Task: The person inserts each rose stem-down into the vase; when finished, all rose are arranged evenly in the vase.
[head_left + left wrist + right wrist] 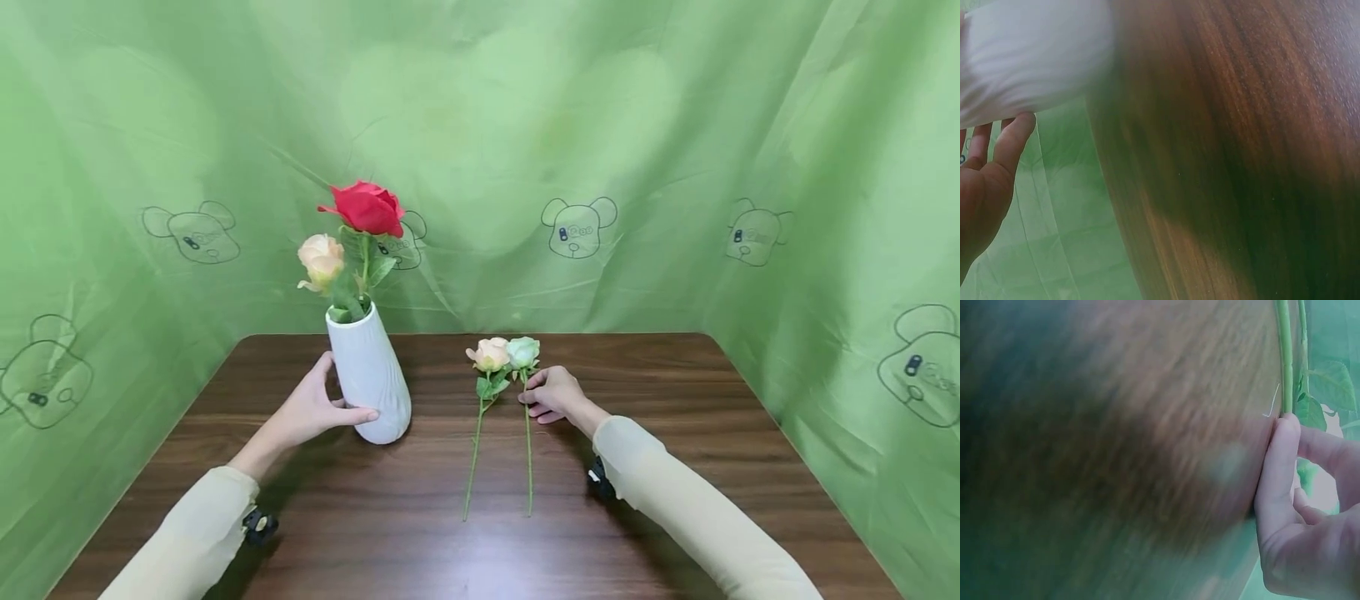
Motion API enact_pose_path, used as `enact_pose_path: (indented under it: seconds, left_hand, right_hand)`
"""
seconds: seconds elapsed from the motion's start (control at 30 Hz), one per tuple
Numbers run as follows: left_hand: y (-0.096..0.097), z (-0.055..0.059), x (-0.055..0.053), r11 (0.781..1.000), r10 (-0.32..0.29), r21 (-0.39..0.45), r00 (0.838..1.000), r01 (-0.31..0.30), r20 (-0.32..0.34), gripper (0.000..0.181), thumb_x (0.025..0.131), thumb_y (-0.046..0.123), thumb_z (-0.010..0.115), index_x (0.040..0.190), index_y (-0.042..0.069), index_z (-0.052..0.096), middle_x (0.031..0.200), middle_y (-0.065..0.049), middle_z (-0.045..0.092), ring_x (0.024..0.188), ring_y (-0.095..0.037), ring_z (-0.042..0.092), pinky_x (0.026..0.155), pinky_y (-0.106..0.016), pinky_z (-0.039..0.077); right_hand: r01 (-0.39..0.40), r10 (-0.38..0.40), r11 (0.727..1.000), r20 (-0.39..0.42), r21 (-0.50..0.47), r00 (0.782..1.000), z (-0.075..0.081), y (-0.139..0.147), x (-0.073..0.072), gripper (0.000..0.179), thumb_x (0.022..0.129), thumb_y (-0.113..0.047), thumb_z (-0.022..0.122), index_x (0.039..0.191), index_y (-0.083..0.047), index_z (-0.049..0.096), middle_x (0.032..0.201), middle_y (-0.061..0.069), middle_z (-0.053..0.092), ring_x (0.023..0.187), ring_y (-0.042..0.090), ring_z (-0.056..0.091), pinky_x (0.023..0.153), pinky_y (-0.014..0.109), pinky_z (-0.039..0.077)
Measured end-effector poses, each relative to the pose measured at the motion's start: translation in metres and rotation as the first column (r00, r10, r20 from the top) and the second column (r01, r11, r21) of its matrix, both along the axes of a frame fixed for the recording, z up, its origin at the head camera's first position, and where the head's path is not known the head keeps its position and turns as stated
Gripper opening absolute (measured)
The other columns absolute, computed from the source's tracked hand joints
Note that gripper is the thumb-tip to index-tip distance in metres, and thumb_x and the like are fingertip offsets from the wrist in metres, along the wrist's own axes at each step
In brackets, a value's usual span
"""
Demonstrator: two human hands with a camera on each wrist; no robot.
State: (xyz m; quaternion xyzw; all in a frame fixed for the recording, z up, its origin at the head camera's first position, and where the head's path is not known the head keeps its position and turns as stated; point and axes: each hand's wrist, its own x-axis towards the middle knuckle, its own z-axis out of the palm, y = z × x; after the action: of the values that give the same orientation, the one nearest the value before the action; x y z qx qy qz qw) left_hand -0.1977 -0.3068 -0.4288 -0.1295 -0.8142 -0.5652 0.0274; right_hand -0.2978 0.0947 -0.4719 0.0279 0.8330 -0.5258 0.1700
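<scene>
My left hand (311, 408) holds a white vase (371, 379) low on its left side, thumb across the front and fingers toward the back. Out of the vase's mouth rise a red rose (366, 208) and a shorter peach rose (321, 260). To the right, my right hand (557, 396) pinches the stem of a mint-green rose (522, 352) just below its bloom. Another peach rose (490, 355) lies close on its left, stem toward me. In the right wrist view, the thumb (1282, 450) presses on the green stem (1286, 369). The left wrist view shows only part of the vase (1035, 56).
The dark wooden table (420, 525) ends at a straight back edge. A green curtain (480, 150) printed with bear outlines hangs behind it and on both sides. Each wrist wears a small black device, one (259, 527) on the left.
</scene>
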Motion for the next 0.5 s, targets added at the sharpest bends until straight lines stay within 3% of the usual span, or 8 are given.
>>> enact_pose_path:
  seconds: [0.23,0.5]
  left_hand:
    - [0.0001,0.0056,-0.0033,1.0,0.007,-0.017,1.0,-0.007,-0.004,0.094,0.071,0.009,0.094,0.143,0.008,0.033,0.133,-0.014,0.051,0.119,-0.027,0.057,0.093,-0.034,0.056]
    - [0.0046,0.0005,-0.0005,1.0,0.0,-0.005,1.0,0.0,0.004,0.093,0.073,0.01,0.094,0.143,0.008,0.033,0.133,-0.015,0.052,0.118,-0.024,0.058,0.093,-0.034,0.056]
  right_hand:
    - [-0.076,0.077,0.997,0.027,-0.03,0.997,0.002,0.003,-0.0036,0.025,0.088,-0.005,0.076,0.107,-0.004,0.06,0.085,0.01,0.072,0.061,0.019,0.068,0.054,0.034,0.061]
    - [-0.068,0.076,0.994,0.092,-0.088,0.993,0.0069,0.0109,-0.0021,0.026,0.09,-0.002,0.07,0.112,-0.003,0.056,0.096,0.015,0.071,0.063,0.022,0.066,0.056,0.036,0.062]
